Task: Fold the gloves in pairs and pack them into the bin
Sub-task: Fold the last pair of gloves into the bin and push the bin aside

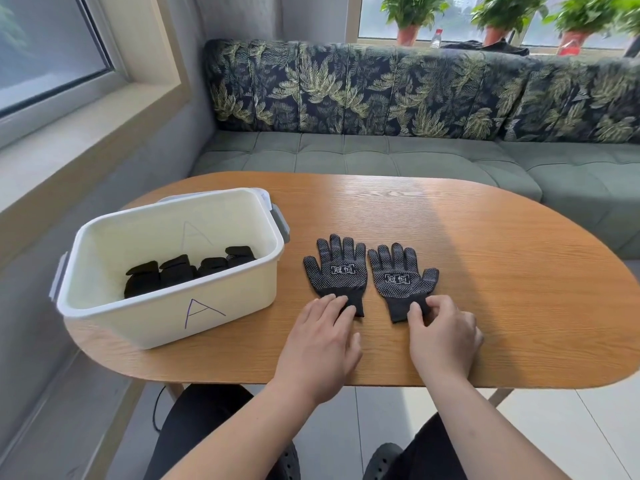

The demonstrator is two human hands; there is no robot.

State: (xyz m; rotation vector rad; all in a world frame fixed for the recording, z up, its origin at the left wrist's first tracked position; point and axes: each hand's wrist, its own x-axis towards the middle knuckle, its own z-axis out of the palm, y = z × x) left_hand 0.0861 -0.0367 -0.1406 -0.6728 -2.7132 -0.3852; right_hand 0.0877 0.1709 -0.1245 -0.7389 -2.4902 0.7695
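**Black on wood: one pair spread flat beside the bin (166, 327)**

Along the far side runs a green tufted sofa (381, 157) with a leaf-print back. On the sill behind it stand potted plants (412, 12) and a clear bottle (436, 38) with a red cap. In front of the sofa is the oval wooden counter (485, 271), with a band of sunlight across its middle.

The bin sits on the counter's left end. It is cream plastic and open-topped, with grey latches (282, 225) at its short ends and a purple letter A (202, 311) drawn on its near wall. On its floor lies a row of folded gloves (173, 273), black bundles pressed against one another. There seem to be four.

Near the bin's right side, but not touching it, two black gloves lie flat. Their palms face up, speckled with white grip dots, and each carries a boxed white mark. Their fingers point away from the person and their cuffs toward the near edge. The left glove (337, 271) and the right glove (401, 282) lie side by side with thumbs outward, a narrow strip of wood showing between them.

Both bare forearms reach in over the near edge. The left hand (322, 344) lies palm down with its fingers fairly straight, and the fingertips rest on the left glove's cuff without grasping it. The right hand (445, 341) has its fingers curled, pinching the right glove's cuff between thumb and fingertips.
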